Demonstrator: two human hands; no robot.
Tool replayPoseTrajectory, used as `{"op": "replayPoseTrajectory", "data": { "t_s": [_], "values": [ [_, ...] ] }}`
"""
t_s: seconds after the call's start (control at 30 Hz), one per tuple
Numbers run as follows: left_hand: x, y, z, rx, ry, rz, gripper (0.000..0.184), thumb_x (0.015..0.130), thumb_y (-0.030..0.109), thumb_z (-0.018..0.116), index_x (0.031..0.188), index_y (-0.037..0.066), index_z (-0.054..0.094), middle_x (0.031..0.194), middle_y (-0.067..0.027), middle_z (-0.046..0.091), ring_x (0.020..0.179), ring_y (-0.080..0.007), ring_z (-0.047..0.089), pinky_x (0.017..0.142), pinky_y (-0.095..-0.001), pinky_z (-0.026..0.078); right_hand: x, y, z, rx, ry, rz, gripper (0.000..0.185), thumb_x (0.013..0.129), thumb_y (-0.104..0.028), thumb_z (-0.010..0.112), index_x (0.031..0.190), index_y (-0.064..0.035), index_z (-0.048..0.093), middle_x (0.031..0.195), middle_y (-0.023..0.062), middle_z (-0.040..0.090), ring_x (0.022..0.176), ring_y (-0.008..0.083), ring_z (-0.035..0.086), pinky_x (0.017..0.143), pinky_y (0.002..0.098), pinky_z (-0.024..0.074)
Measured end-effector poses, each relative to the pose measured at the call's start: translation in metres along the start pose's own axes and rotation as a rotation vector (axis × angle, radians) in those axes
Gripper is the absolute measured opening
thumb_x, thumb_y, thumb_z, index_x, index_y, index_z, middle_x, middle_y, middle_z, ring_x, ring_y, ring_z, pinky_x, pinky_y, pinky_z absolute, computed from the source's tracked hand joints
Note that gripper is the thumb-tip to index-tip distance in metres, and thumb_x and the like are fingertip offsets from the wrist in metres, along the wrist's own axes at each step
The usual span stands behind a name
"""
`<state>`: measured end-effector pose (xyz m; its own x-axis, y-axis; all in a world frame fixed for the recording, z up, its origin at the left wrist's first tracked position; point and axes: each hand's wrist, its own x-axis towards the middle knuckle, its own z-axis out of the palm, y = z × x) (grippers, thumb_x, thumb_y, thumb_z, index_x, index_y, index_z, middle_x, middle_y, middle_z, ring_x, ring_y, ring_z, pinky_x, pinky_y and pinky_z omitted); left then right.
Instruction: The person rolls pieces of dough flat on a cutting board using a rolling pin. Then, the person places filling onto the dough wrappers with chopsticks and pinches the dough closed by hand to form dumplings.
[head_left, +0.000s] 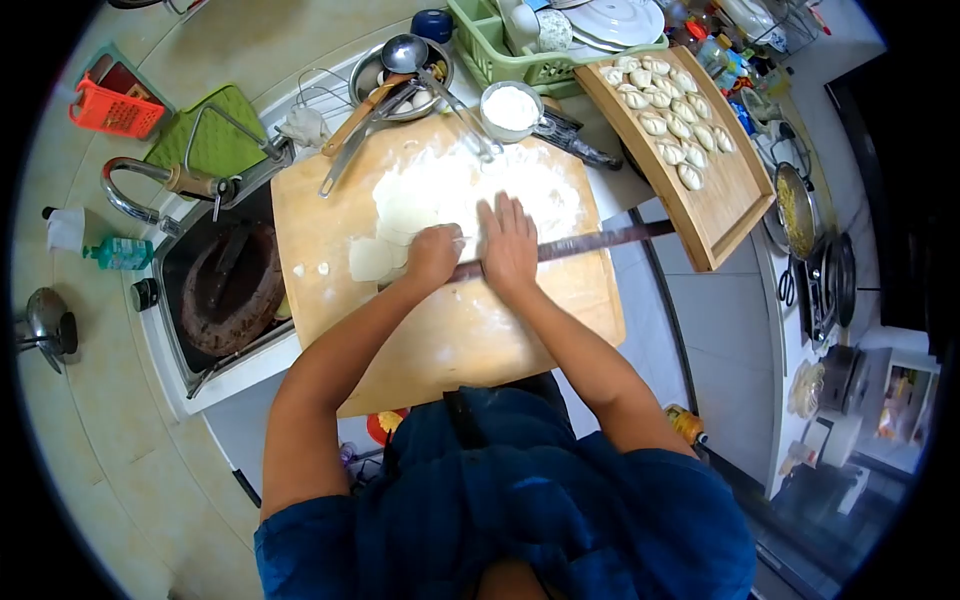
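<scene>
The rolling pin (pixel 605 240) lies slantwise across the wooden board (pixel 470 345); its right length extends past the board's edge and reaches up to the near side of the wooden tray (pixel 725 205). The right hand (pixel 510 242) is placed palm down over the pin, fingers extended forward and laid flat; the left hand (pixel 435 256) is positioned just beside it, fingers curled inward, the wrist region passing over the pin (whether these fingers grip the pin or a piece of dough cannot be told from this angle).

Pale dough rounds (pixel 402 215) lie overlapping beyond and to the left of the left hand; loose flour (pixel 535 180) coats the far part of the board; two small dough bits (pixel 323 268) rest near its left edge. A bowl of white powder (pixel 511 108) stands at the far edge; to its left, a ladle (pixel 403 54) lies across a metal bowl (pixel 440 75).

The tray carries rows of pleated dumplings (pixel 678 128), grouped toward its far end; the sink (pixel 170 290) adjoins the board on the left; a green dish rack (pixel 490 60) stands behind the bowls.
</scene>
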<state>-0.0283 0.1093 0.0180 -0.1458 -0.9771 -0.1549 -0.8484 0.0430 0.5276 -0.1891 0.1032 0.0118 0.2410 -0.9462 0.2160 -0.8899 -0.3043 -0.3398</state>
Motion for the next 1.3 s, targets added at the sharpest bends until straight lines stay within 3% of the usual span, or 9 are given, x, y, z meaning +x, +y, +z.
{"op": "replayPoseTrajectory", "data": {
  "t_s": [0.23, 0.37, 0.47, 0.6, 0.73, 0.87, 1.1, 1.2, 1.3],
  "values": [
    [-0.043, -0.018, 0.021, -0.862, 0.096, -0.489, 0.018, 0.090, 0.013, 0.059, 0.100, -0.001, 0.064, 0.095, -0.0146, 0.070, 0.093, -0.0250, 0.067, 0.078, -0.0388, 0.050, -0.060, 0.002, -0.018, 0.002, -0.009, -0.024, 0.049, 0.087, -0.017, 0.056, 0.135, -0.0082, 0.052, 0.145, 0.0191, 0.044, 0.134, 0.0378, 0.040, 0.108, 0.0573, 0.0277],
    [-0.026, -0.007, 0.009, -0.187, 0.166, 0.020, 0.021, 0.087, 0.012, 0.061, 0.103, -0.001, 0.064, 0.103, -0.0197, 0.069, 0.097, -0.0339, 0.066, 0.084, -0.0408, 0.051, 0.013, -0.007, -0.003, -0.017, 0.059, 0.053, 0.051, 0.088, -0.018, 0.055, 0.138, -0.0090, 0.050, 0.145, 0.0198, 0.043, 0.135, 0.0385, 0.038, 0.109, 0.0553, 0.0294],
    [-0.002, -0.002, -0.009, -0.038, -0.067, -0.128, 0.021, 0.085, 0.014, 0.064, 0.102, 0.002, 0.065, 0.098, -0.0185, 0.070, 0.092, -0.0336, 0.067, 0.081, -0.0433, 0.052, 0.007, -0.007, -0.005, -0.003, 0.021, 0.035, 0.050, 0.090, -0.021, 0.054, 0.138, -0.0084, 0.049, 0.146, 0.0195, 0.042, 0.137, 0.0376, 0.037, 0.110, 0.0549, 0.0283],
    [-0.012, -0.019, -0.002, -0.385, 0.211, -0.347, 0.017, 0.088, 0.014, 0.063, 0.100, 0.002, 0.065, 0.094, -0.0169, 0.070, 0.090, -0.0288, 0.068, 0.080, -0.0379, 0.051, -0.074, -0.004, -0.027, -0.006, -0.151, -0.002, 0.052, 0.092, -0.024, 0.055, 0.139, -0.0067, 0.047, 0.149, 0.0141, 0.041, 0.138, 0.0355, 0.034, 0.110, 0.0540, 0.0266],
    [-0.038, -0.028, 0.006, -0.827, 0.031, -0.528, 0.017, 0.090, 0.006, 0.057, 0.105, -0.001, 0.061, 0.103, -0.0165, 0.068, 0.095, -0.0227, 0.066, 0.084, -0.0332, 0.049, -0.070, -0.001, -0.021, -0.003, -0.068, -0.023, 0.053, 0.092, -0.024, 0.055, 0.141, -0.0052, 0.046, 0.150, 0.0141, 0.041, 0.138, 0.0352, 0.036, 0.111, 0.0538, 0.0256],
    [-0.032, -0.012, -0.003, -0.284, 0.166, -0.096, 0.017, 0.087, 0.004, 0.059, 0.103, 0.000, 0.062, 0.099, -0.0173, 0.070, 0.093, -0.0285, 0.068, 0.081, -0.0367, 0.051, 0.006, -0.007, 0.003, 0.004, 0.058, 0.074, 0.052, 0.094, -0.027, 0.050, 0.142, -0.0076, 0.044, 0.150, 0.0168, 0.039, 0.138, 0.0384, 0.034, 0.113, 0.0524, 0.0230],
    [0.006, -0.025, -0.020, -0.197, 0.161, -0.147, 0.016, 0.088, 0.017, 0.063, 0.094, 0.004, 0.069, 0.087, -0.0182, 0.070, 0.082, -0.0340, 0.068, 0.075, -0.0411, 0.052, -0.069, -0.005, -0.022, 0.064, -0.101, -0.119, 0.058, 0.090, -0.039, 0.060, 0.138, -0.0083, 0.049, 0.144, 0.0202, 0.043, 0.133, 0.0393, 0.040, 0.108, 0.0591, 0.0279],
    [0.040, -0.045, -0.039, -0.114, 0.383, -0.227, 0.019, 0.089, 0.020, 0.061, 0.096, 0.005, 0.069, 0.093, -0.0164, 0.071, 0.085, -0.0340, 0.067, 0.078, -0.0424, 0.051, -0.105, -0.002, -0.039, 0.125, -0.175, -0.202, 0.051, 0.087, -0.024, 0.063, 0.134, -0.0100, 0.052, 0.140, 0.0170, 0.047, 0.131, 0.0348, 0.043, 0.109, 0.0554, 0.0287],
    [0.093, -0.063, -0.025, 0.143, 0.590, -0.018, 0.025, 0.088, 0.025, 0.063, 0.099, 0.004, 0.070, 0.104, -0.0147, 0.068, 0.100, -0.0326, 0.061, 0.091, -0.0424, 0.046, -0.107, 0.001, -0.043, 0.139, -0.198, -0.196, 0.045, 0.082, -0.013, 0.063, 0.126, -0.0087, 0.055, 0.137, 0.0141, 0.050, 0.130, 0.0307, 0.044, 0.110, 0.0502, 0.0297]
  ]
}}
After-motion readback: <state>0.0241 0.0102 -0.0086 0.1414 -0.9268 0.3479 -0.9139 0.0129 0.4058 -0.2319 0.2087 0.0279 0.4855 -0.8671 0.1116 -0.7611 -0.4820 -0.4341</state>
